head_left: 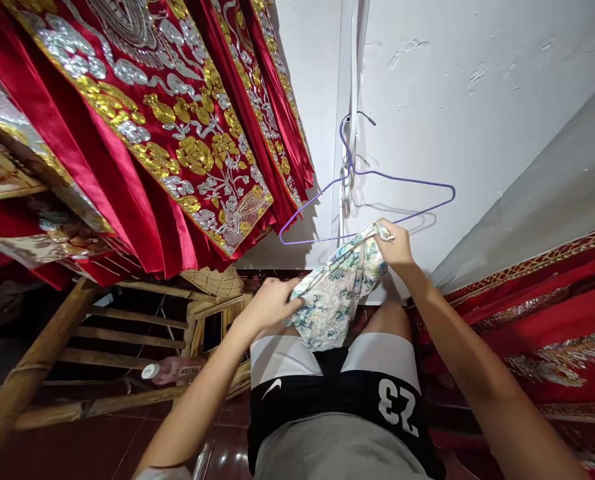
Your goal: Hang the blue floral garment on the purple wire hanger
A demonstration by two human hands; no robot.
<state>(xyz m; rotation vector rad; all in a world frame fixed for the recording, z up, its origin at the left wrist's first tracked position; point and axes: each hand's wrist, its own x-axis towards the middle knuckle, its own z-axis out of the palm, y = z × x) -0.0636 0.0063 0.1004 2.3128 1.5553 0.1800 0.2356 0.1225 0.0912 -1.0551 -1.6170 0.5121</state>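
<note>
A white floral garment (330, 297) with blue and green print is stretched between my two hands, in front of my lap. My left hand (272, 303) is closed on its left edge, thumb over the cloth. Higher up, my right hand (396, 245) pinches the top right corner, where a thin strap or tie shows. Just beyond the garment, a purple wire hanger (417, 180) hangs on the wall. Cloth covers part of its bottom bar; whether they touch I cannot tell.
Red garments (197, 143) with gold and silver sequins hang at the upper left. Below them stands a bamboo chair (137, 337) with a pink bottle (172, 370) lying on it. Red fabric (552, 333) fills the right side. White wall (477, 87) rises ahead.
</note>
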